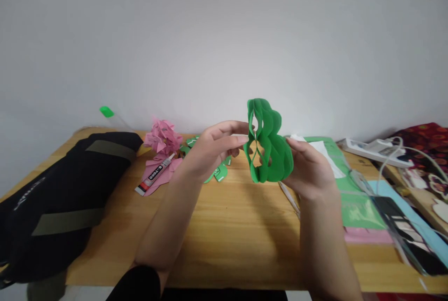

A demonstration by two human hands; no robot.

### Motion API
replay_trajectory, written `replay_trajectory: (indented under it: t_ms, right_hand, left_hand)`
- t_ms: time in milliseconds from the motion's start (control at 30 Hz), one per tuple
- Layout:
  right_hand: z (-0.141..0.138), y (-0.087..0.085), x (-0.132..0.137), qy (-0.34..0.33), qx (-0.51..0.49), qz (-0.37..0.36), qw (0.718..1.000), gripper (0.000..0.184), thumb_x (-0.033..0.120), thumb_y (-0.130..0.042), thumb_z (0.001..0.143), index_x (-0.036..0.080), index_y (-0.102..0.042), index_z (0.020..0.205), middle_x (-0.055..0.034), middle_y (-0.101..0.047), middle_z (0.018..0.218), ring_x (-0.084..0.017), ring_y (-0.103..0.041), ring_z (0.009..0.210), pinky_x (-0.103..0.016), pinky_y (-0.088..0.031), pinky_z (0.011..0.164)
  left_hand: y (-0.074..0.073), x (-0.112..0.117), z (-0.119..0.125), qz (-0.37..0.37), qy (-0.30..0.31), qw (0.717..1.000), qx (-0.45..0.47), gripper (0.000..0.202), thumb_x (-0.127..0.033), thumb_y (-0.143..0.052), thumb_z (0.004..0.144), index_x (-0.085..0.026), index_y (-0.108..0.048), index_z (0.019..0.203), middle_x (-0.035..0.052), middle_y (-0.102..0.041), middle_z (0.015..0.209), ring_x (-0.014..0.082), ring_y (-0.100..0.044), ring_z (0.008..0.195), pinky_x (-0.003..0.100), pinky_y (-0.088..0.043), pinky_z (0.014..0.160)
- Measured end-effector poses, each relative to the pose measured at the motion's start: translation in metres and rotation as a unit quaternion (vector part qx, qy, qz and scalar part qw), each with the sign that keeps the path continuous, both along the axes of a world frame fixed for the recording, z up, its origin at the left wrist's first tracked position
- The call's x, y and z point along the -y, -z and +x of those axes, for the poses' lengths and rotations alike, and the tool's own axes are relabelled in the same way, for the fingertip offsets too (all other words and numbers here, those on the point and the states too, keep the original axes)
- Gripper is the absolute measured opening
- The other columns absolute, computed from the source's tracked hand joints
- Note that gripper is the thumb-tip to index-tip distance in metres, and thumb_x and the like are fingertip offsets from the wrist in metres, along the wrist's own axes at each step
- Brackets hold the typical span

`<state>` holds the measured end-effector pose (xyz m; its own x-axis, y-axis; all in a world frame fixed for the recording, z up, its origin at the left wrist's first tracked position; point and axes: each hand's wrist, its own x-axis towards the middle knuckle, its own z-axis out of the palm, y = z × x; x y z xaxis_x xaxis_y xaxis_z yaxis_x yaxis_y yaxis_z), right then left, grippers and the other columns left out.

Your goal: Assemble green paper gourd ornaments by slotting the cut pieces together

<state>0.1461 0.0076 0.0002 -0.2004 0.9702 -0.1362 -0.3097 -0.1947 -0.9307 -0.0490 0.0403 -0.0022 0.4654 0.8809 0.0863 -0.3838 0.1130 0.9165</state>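
Observation:
A green layered paper ornament (269,144) with wavy edges is held up above the table, its layers fanned apart around a middle seam. My left hand (224,144) pinches its left edge between thumb and fingers. From the right, my right hand (311,165) grips the other side, thumb in front; its other fingers are mostly hidden behind the paper. Behind my left wrist lie green paper cut-outs (220,171) with white marks. Farther left, a B-7000 glue tube (156,175) rests on pink paper (150,169) beside a pink paper flower (163,136).
A black bag (70,198) covers the table's left side. To the right are green sheets in a plastic sleeve (360,207), a phone (409,235), a white power strip (378,149) with cables, and a dark red patterned cloth (423,140). A pale wall stands behind.

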Motion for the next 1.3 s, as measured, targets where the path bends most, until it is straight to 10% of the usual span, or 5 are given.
replay_trajectory:
  t_ms: [1300]
  right_hand:
    - [-0.0023, 0.0080, -0.0036, -0.002, 0.022, 0.007, 1.000, 0.028, 0.049, -0.059, 0.079, 0.024, -0.073, 0.078, -0.0033, -0.073, 0.081, -0.020, -0.065, 0.074, -0.033, -0.051, 0.067]
  left_hand:
    - [0.0008, 0.0020, 0.0041, 0.024, -0.052, 0.998, -0.038, 0.027, -0.028, -0.073, 0.071, -0.017, -0.065, 0.095, 0.0030, -0.065, 0.097, 0.0109, -0.061, 0.072, 0.025, -0.040, 0.062]
